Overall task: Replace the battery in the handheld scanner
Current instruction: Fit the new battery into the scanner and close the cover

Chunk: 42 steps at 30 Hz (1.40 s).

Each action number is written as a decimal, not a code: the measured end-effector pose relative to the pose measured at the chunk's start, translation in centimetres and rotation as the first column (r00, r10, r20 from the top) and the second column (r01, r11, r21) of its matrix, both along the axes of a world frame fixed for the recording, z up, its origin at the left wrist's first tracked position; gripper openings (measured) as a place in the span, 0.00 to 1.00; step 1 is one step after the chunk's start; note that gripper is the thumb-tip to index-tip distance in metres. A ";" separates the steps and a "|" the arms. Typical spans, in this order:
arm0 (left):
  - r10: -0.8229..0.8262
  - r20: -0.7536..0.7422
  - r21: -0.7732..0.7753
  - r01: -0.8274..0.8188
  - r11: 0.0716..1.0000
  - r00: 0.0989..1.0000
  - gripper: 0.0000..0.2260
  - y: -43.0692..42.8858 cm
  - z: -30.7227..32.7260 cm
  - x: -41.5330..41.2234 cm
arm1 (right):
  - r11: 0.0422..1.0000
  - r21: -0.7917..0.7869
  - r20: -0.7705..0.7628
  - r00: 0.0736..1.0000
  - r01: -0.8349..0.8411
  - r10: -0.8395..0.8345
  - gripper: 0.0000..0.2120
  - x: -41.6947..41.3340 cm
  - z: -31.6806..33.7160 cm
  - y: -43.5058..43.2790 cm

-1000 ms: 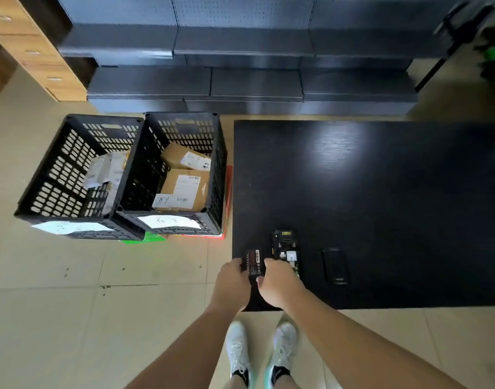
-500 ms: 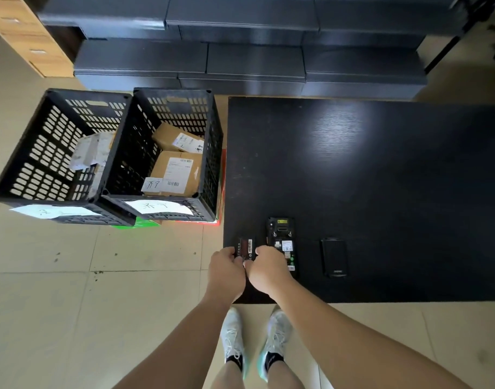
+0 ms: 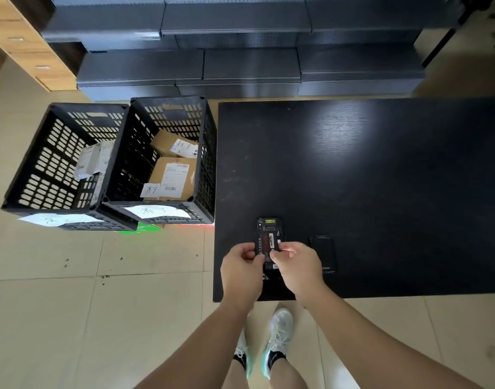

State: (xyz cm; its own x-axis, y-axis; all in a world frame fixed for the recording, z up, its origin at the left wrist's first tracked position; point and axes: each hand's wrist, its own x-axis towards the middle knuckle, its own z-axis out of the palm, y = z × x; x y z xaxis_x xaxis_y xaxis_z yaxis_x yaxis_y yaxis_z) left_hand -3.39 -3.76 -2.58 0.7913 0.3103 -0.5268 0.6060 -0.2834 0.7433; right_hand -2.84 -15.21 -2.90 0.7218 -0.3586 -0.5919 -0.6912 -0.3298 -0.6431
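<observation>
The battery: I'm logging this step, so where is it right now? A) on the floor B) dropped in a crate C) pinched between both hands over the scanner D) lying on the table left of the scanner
C: the battery is pinched between the left hand and the right hand, over the open-backed scanner.

The battery (image 3: 266,243), earlier at the worktop's (image 3: 381,192) left edge beside the scanner (image 3: 269,226), now sits over the scanner's open back. Both hands, left (image 3: 242,272) and right (image 3: 296,266), have shifted rightward with it, fingers pinching its sides.
</observation>
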 end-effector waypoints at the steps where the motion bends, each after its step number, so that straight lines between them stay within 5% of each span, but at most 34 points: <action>1: -0.007 -0.016 0.001 0.007 1.000 1.000 0.10 -0.6 -0.2 -0.3 | 1.000 -0.005 -0.009 1.000 -0.009 0.009 0.12 -0.4 -0.2 -0.7; 42: -0.017 -0.079 0.099 0.025 0.995 0.997 0.10 -2.1 -3.6 -0.1 | 0.999 -0.050 -0.027 1.000 0.013 -0.015 0.08 -0.4 -3.6 -1.7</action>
